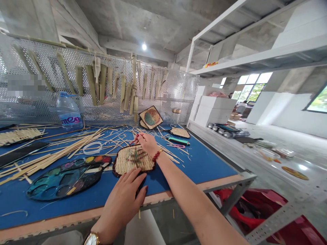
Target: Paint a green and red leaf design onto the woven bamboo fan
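At the near edge of the blue bench (204,166), the left hand (125,192), a gold watch (91,239) on its wrist, lies with fingers slightly spread and thumb held apart, the fingertips resting on the near rim of a dark-edged woven panel (121,165). This panel lies flat on the bench, with a green and reddish pattern across its middle. Over its far side reaches the right hand (147,144), wearing a red bead bracelet (157,154); its fingers are drawn narrowly together, and I cannot tell whether they hold something thin.

To the left of the panel sits a dark paint palette (47,185), its wells stained blue, yellow, orange and red, with a thin stick (76,183) lying across it. Past the palette are a clear ring (87,149) and many pale strips (68,148), strewn over the bench. On the right, just beyond the right forearm, lie a pink tool (178,146) and a green-handled one (178,141).

Farther back, a square woven panel (151,117) leans at a tilt, near a lidded glass jar (175,117); a blue-capped bottle (67,110) stands to the left. Behind them, bamboo pieces (102,83) hang on a perforated metal screen (176,81).
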`<action>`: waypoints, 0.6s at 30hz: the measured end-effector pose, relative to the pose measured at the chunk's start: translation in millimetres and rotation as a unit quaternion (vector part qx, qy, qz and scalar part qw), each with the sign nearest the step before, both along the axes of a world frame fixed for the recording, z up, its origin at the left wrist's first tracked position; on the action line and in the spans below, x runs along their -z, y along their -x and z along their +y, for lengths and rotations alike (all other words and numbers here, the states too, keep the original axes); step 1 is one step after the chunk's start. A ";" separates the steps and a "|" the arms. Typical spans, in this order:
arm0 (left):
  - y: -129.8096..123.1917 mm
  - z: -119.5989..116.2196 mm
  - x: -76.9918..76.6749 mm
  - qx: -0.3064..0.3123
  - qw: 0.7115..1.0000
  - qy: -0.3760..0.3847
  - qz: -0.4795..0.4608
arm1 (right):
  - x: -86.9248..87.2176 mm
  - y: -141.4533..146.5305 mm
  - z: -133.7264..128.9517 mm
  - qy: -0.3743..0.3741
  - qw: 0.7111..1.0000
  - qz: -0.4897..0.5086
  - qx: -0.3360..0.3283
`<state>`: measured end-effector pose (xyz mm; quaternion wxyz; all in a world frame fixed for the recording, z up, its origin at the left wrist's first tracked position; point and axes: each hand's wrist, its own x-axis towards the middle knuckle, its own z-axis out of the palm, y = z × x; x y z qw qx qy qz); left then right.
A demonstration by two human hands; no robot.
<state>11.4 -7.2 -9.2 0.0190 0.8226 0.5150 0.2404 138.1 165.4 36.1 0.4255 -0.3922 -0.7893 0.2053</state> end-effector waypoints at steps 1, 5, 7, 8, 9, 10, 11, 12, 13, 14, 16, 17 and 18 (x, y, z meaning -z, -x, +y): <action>-0.1 0.0 -0.1 -0.001 1.000 0.003 0.001 | 0.5 -1.5 1.4 -0.002 1.000 0.003 0.004; -0.9 0.1 -1.5 -0.004 1.000 0.012 0.007 | 0.9 -2.7 1.0 -0.011 1.000 -0.004 0.004; -1.1 0.1 -2.1 -0.004 1.000 0.013 0.011 | -0.2 -0.9 -2.0 -0.013 1.000 -0.008 -0.006; -1.0 0.1 -2.3 -0.003 1.000 0.013 0.012 | -0.8 0.1 -3.5 -0.010 1.000 -0.012 -0.011; -0.8 0.0 -2.2 -0.003 1.000 0.012 0.013 | -1.3 1.0 -4.9 -0.006 1.000 -0.015 -0.016; -0.6 -0.1 -2.0 -0.002 1.000 0.011 0.012 | -1.4 1.8 -6.0 0.001 1.000 -0.019 -0.018; -0.3 -0.1 -1.7 -0.002 1.000 0.009 0.011 | -1.3 2.5 -6.7 0.008 1.000 -0.022 -0.019; -0.1 -0.2 -1.3 -0.001 1.000 0.007 0.010 | -0.9 3.1 -7.1 0.013 0.999 -0.022 -0.018; 0.2 -0.4 -0.8 -0.001 1.000 0.004 0.009 | -0.2 3.5 -7.1 0.016 0.999 -0.021 -0.018; 0.4 -0.5 -0.4 -0.001 1.000 0.001 0.009 | 0.5 3.9 -6.9 0.018 0.999 -0.020 -0.020; 0.6 -0.7 0.0 -0.001 1.000 0.000 0.011 | 1.6 3.9 -5.8 0.015 0.999 -0.020 -0.025; 0.6 -0.8 0.0 -0.001 1.000 0.000 0.013 | 1.7 3.4 -5.1 0.009 0.999 -0.027 -0.027; 0.5 -0.8 -0.1 -0.001 1.000 0.000 0.015 | 1.5 2.6 -4.3 0.002 0.999 -0.037 -0.025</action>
